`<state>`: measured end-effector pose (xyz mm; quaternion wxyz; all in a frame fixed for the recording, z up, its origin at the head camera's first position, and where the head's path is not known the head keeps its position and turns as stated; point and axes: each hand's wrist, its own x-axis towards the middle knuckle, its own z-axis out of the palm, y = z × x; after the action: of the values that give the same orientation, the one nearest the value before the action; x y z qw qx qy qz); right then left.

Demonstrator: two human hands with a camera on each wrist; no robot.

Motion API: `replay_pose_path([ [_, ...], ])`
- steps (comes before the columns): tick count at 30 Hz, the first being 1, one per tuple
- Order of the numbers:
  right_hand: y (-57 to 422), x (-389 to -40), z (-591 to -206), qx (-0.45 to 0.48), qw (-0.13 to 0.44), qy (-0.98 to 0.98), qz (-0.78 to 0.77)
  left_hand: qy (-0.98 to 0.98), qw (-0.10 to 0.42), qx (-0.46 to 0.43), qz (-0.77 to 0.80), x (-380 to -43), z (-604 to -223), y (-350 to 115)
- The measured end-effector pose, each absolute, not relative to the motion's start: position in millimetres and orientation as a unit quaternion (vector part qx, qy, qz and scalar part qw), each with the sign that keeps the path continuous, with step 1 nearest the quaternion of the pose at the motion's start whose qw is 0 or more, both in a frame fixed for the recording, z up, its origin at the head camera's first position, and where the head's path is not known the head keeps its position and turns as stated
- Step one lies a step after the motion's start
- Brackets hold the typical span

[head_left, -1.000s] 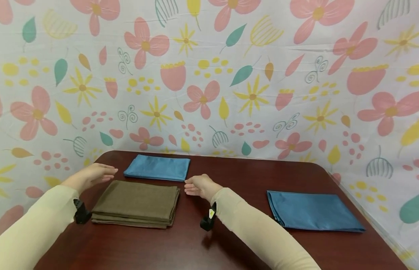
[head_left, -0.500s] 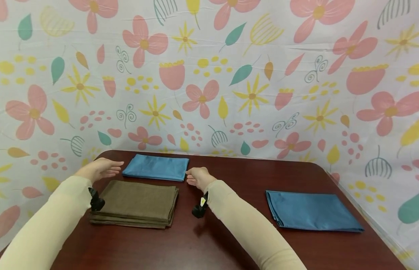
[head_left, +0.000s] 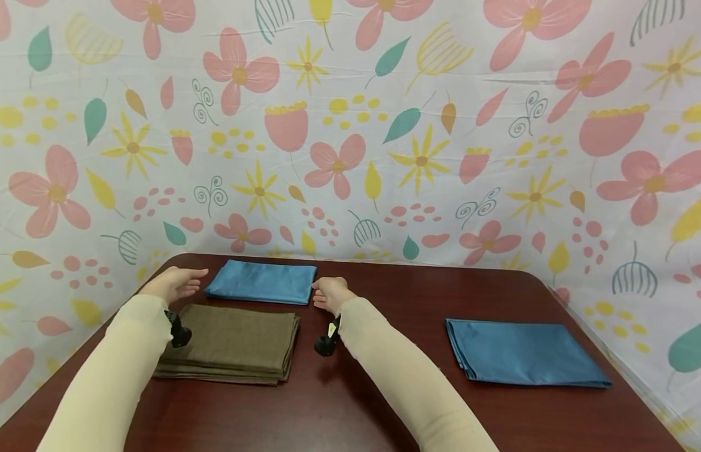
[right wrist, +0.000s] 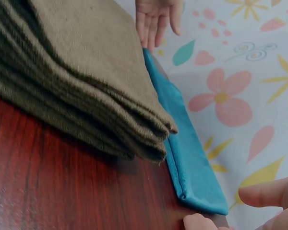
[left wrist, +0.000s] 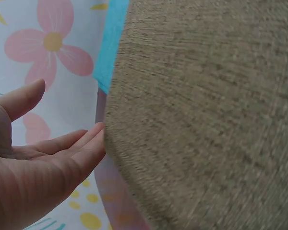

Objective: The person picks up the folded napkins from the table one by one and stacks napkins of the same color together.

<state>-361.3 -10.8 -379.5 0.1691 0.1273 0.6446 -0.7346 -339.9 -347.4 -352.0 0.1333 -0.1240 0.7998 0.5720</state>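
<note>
1. Okay, head view: folded blue cloth (head_left: 262,281) lies flat on the table (head_left: 401,289), between the two sets of fingers. Left hand (head_left: 175,284) has fingers loosely extended, nothing held, tips just outside the cloth's left end. Right hand (head_left: 330,294) has its tips right at the other end, fingers gently bent; touching or just short, can't tell. Brown cloth stack (head_left: 237,339) sits on the near side of the fingers, between the forearms. Second blue cloth (head_left: 525,353) is well off to the right of the right fingers.

2. Left wrist view: thumb well apart from the fingers, palm bare, no grip. The brown stack fills the side past the fingertips; only a strip of the blue cloth shows beyond them.

3. Right wrist view: thumb and fingers spread wide, the cloth's near end corner just beside the fingertips, no pinch visible. Left fingers show near its far end.

4. Handling, my guess: light, soft, not fragile; smooth sheen suggests slippery, so layers could slide or sag. Best hold is both short ends, fingertips under the bottom layer, thumbs on top, pinching all layers together.
</note>
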Motion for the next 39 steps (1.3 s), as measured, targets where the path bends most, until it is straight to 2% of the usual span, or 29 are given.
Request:
replay_pose_path([
  [24, -23.3, -375.6, -390.0, 0.151, 0.131, 0.621, -0.758, 0.809, 0.174, -0.121, 0.548, -366.0, -362.3, -330.1],
  [39, -20.8, -373.3, -392.3, 0.152, 0.132, 0.605, -0.77, 0.79, 0.162, -0.15, 0.573, -371.4, -369.0, -309.4],
])
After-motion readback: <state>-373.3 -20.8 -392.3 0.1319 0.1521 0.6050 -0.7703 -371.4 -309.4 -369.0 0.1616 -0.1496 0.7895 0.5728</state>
